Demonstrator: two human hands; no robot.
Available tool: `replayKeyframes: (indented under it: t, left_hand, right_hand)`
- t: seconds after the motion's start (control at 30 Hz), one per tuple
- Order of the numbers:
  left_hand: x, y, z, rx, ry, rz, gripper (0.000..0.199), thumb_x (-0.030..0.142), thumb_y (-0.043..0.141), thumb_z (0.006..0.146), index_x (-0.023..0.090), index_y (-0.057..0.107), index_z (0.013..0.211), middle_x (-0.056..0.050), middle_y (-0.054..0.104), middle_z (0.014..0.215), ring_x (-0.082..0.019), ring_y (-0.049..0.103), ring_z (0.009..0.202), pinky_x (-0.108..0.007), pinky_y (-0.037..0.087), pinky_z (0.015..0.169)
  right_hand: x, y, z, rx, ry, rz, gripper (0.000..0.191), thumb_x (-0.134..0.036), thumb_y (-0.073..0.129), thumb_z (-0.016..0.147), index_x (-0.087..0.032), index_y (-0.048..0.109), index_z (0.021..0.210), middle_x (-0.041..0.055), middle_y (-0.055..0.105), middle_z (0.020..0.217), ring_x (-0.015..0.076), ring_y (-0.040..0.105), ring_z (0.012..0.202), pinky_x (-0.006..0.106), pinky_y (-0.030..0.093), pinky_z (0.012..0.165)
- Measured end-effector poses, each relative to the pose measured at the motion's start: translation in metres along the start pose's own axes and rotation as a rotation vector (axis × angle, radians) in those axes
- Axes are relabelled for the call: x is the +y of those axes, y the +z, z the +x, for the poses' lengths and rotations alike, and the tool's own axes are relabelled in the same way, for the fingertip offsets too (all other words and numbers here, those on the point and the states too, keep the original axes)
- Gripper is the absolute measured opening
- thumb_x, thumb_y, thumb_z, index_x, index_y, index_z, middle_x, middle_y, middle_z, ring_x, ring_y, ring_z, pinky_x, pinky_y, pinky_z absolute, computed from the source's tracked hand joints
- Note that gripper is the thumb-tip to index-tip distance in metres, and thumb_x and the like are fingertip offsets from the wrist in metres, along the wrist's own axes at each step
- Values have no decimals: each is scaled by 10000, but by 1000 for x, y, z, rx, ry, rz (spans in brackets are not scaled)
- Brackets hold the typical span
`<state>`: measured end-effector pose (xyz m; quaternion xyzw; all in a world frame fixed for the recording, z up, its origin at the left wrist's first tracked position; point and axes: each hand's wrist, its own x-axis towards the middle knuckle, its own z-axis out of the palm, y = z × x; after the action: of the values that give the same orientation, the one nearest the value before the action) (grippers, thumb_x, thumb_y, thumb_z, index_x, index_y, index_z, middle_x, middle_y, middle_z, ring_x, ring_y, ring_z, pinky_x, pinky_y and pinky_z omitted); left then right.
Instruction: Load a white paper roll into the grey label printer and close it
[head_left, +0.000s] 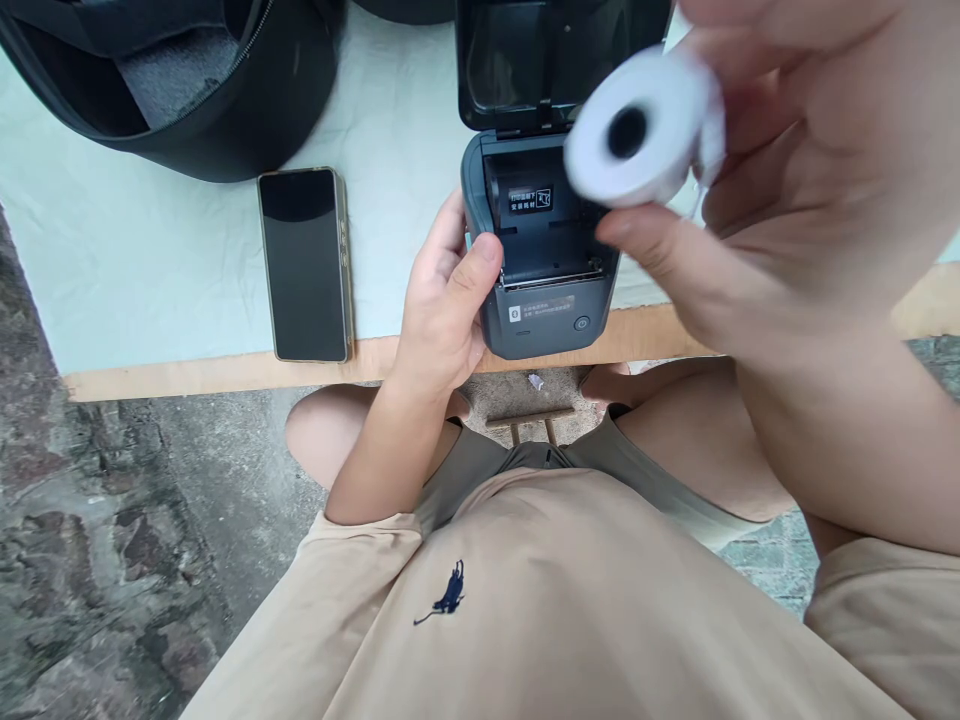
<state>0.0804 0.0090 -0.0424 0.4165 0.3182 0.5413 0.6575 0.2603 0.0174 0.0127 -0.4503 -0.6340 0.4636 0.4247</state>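
Note:
My left hand (446, 295) grips a small dark label printer (551, 265) by its left side, thumb over the rim. The printer's black lid (559, 65) is swung up, and its inner bay shows a printed sticker with nothing in the bay. Above the bay's right part, my right hand (757, 190) pinches a white paper roll (652, 130) between thumb and fingers. The roll has a dark core hole facing the camera, and a loose strip hangs at its right side. Motion blurs the roll and the right hand a little.
A smartphone (304, 265) lies screen up on the pale-covered table (150, 270), left of the printer. An unzipped black bag (225, 110) stands at the back left. The table's wooden front edge (225, 372) runs before my knees. Below is a small wooden stool (530, 418).

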Motion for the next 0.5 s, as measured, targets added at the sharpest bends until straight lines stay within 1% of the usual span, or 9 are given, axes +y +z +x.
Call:
replayKeyframes:
  t: [0.03,0.07,0.1,0.17,0.2,0.27,0.37,0.43,0.5]
  left_hand:
    - [0,0,0,-12,2,-6,378,499,617,775,313,606,1104,-20,644,1047,-253,603,1097,-377,522,955]
    - [1,0,0,-18,-3,-10,375,490,614,781,316,602,1113,-17,645,1063,-256,586,1135,-373,516,971]
    - [1,0,0,-20,-17,-15,361,475,602,798,317,594,1123,-12,644,1082,-254,571,1167,-367,515,979]
    - [4,2,-1,-23,-41,-51,336,442,580,828,317,577,1139,-1,641,1112,-242,558,1201,-348,527,969]
    - [6,4,-3,-42,-34,-83,345,435,594,821,311,573,1141,0,642,1117,-239,563,1200,-334,539,950]
    - [10,7,-5,-11,-96,-88,328,428,539,862,321,541,1172,11,626,1148,-220,561,1211,-322,532,959]
    - [14,11,-6,-15,-140,-30,389,476,535,852,324,508,1209,4,632,1043,-225,577,1186,-324,517,965]
    - [13,10,-6,-22,-129,-4,424,518,531,837,322,505,1212,-1,623,982,-228,586,1163,-325,508,966]
    - [10,8,-4,-27,-111,16,417,538,502,842,330,507,1202,-3,606,1012,-221,587,1150,-323,499,968]
  right_hand:
    - [-1,1,0,49,-108,-203,412,-304,710,711,-331,565,1096,-63,593,1145,196,569,1131,368,493,1016]
    - [-2,2,0,87,-218,-393,351,-286,707,706,-278,589,1037,-16,622,1057,209,603,1038,398,513,970]
    - [-4,2,1,94,-311,-546,288,-276,679,726,-251,590,999,5,625,1024,210,614,979,403,527,924]
    - [-6,3,3,50,-403,-707,193,-246,591,784,-237,560,974,12,613,1034,194,610,953,372,533,868]
    - [-7,4,4,39,-421,-745,165,-226,549,804,-231,544,968,14,611,1027,189,607,955,359,528,853]
    - [-9,6,5,18,-421,-788,139,-198,489,822,-223,519,956,20,610,1010,188,604,956,349,514,820]
    - [-12,9,6,-4,-367,-852,110,-193,437,843,-210,507,925,30,619,986,191,611,955,345,494,780]
    - [-13,10,6,-7,-326,-897,112,-218,413,865,-205,514,911,31,628,997,191,615,971,345,493,788]
    - [-14,12,6,0,-305,-924,150,-254,389,885,-204,529,906,29,638,992,198,614,983,360,498,805]
